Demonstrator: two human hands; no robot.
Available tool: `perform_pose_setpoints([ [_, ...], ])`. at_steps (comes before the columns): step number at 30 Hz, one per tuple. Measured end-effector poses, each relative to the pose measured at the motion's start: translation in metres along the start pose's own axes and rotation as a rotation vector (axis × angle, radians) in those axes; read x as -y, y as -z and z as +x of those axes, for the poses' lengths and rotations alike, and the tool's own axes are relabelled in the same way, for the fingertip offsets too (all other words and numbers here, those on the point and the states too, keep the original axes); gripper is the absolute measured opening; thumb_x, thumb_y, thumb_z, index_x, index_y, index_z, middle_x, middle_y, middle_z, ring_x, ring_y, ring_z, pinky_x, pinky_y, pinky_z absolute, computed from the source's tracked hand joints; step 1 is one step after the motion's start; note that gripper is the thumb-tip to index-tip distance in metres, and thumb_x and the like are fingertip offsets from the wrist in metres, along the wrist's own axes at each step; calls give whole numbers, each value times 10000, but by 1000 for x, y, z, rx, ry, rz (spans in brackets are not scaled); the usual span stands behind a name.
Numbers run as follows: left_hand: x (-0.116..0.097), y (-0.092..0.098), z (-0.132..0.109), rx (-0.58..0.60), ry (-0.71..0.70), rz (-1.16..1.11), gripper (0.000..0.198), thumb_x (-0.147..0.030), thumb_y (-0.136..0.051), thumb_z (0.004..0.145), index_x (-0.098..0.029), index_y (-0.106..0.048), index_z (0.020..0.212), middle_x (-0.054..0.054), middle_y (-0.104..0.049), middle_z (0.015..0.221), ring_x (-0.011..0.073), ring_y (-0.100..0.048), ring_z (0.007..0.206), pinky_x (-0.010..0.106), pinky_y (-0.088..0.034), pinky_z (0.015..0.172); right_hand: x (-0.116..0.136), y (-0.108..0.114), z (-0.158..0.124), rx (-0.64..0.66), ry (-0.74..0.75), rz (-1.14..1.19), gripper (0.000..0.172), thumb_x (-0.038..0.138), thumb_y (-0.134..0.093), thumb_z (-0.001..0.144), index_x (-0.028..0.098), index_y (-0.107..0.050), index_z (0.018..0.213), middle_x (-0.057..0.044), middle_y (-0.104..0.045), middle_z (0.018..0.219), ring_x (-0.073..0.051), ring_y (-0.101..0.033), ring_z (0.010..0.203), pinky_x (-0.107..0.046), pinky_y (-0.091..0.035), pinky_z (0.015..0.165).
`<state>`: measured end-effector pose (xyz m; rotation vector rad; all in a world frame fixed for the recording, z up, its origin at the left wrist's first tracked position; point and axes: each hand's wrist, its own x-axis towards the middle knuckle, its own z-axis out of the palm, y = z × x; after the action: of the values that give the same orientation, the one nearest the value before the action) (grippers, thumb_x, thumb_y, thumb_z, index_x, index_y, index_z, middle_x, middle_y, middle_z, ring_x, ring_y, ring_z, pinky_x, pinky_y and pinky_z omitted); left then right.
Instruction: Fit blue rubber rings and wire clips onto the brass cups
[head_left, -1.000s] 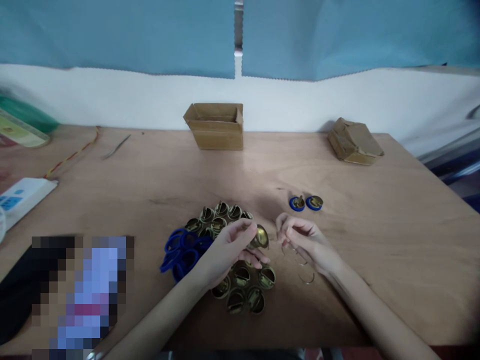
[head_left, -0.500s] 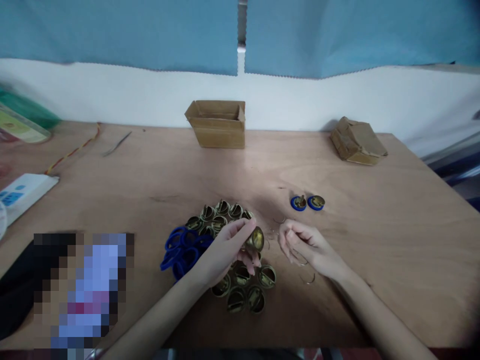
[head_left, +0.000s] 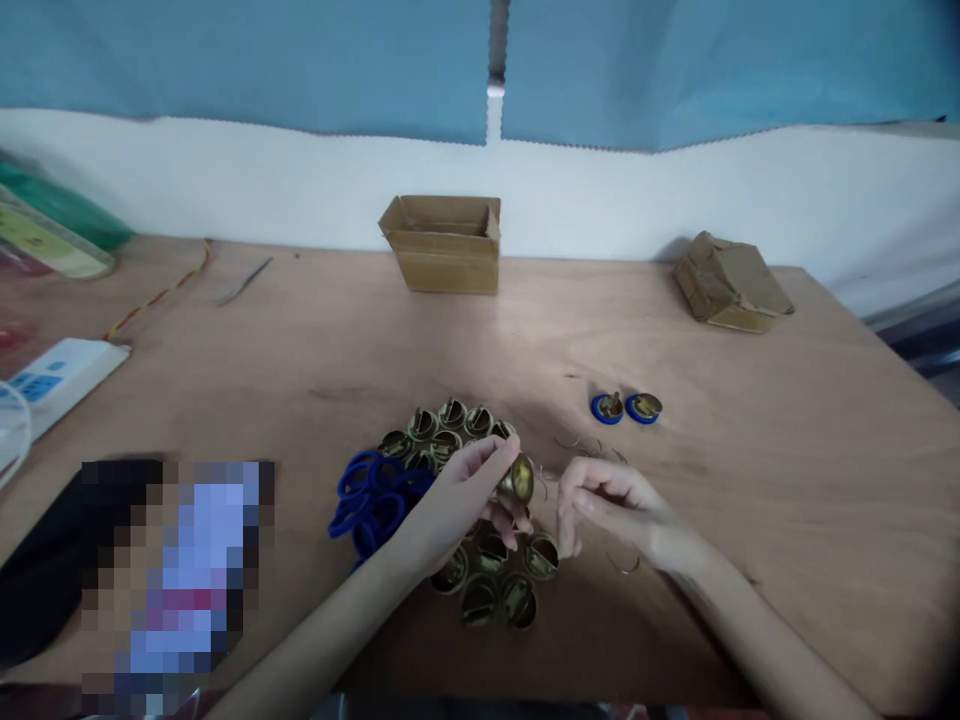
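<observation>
The open cardboard box [head_left: 454, 270] stands at the far edge of the counter [head_left: 810, 480], and both hands work well in front of it, on the person's side. The left forearm slants up and inward from the left, ending almost straight in front of the box. There the left hand [head_left: 459, 495] is closed on a brass cap [head_left: 517, 482], thumb laid along the top and fingers bent beneath, the domed face tipped to the right. That cap is held up, over a cluster of brass caps [head_left: 519, 602] lying with their hollow sides up.

The right forearm comes in from the opposite side, so the right hand [head_left: 626, 510] sits in front of the box and to its right. Its fingers curl loosely downward, the thumb near the index finger; whether anything is pinched between them cannot be told. Thin curved wires [head_left: 627, 572] lie around this hand. Farther right of the box, yet nearer to it than the hands, rest two blue-rimmed caps [head_left: 607, 409]. The blue rings [head_left: 379, 490] are heaped before the box, to its left.
</observation>
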<state>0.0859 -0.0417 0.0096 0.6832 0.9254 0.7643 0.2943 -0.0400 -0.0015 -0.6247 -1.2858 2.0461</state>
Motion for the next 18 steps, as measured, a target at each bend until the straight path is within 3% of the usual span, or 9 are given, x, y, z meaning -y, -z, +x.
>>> perform_pose_setpoints([
  [7, -6, -3, -3, -146, -186, -131, 465, -612, -751, 780, -184, -603, 886, 15, -641, 798, 230, -750, 796, 203, -557, 440, 1, 1, -1, -71, -120, 102, 250, 402, -711, 935, 167, -645, 877, 0, -697, 654, -95, -639, 539, -205, -501, 539],
  [12, -4, 0, -4, -76, -173, -160, 491, -649, -705, 809, -187, -602, 941, 28, -683, 770, 242, -764, 762, 209, -554, 414, -4, 0, 0, -17, -179, 232, 263, 392, -755, 896, 155, -652, 844, 6, -684, 611, -94, -639, 492, -176, -492, 473],
  [18, 2, -2, -3, 40, -155, -247, 434, -584, -679, 874, -166, -597, 957, 47, -718, 774, 196, -744, 669, 191, -533, 420, -10, -4, 2, -19, -253, 296, 335, 459, -781, 843, 154, -646, 811, -4, -677, 613, -104, -637, 480, -184, -496, 461],
])
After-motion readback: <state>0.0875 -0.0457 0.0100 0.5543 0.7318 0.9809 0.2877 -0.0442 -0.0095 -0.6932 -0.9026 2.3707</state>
